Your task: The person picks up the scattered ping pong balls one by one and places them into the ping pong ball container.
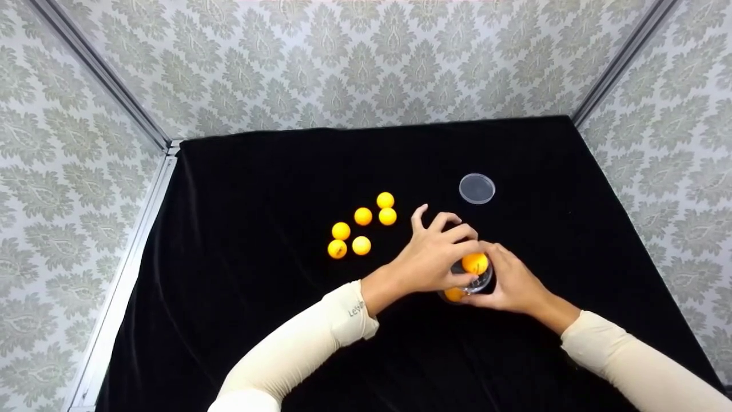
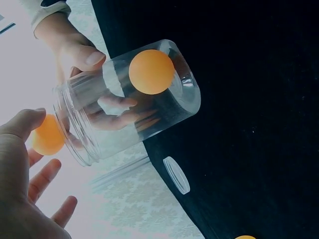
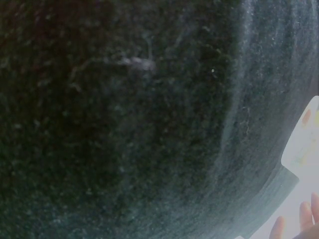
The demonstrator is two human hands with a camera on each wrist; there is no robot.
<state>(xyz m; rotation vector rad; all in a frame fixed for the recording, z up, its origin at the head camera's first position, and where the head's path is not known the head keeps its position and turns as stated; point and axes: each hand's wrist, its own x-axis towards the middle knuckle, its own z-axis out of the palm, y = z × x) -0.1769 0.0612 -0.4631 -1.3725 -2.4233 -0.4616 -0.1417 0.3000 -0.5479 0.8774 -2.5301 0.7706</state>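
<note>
An orange ping-pong ball (image 1: 474, 264) is pinched between the thumb and fingers of my left hand (image 1: 437, 252), right at the mouth of a clear plastic jar (image 2: 119, 134). Around the jar's side wraps my right hand (image 1: 512, 286), which grips it above the cloth. In the left wrist view the jar lies tilted, its mouth facing the left hand (image 2: 15, 169). A second orange ball (image 2: 151, 71) is inside, near the jar's bottom. At the right edge of the right wrist view, part of the jar (image 3: 301, 144) shows, washed out by light.
Several loose orange balls (image 1: 363, 216) lie on the black cloth (image 1: 257, 189) left of the hands. Behind the hands rests a clear round lid (image 1: 477, 189). Patterned panels (image 1: 354, 68) and metal frame bars (image 1: 126, 86) border the table.
</note>
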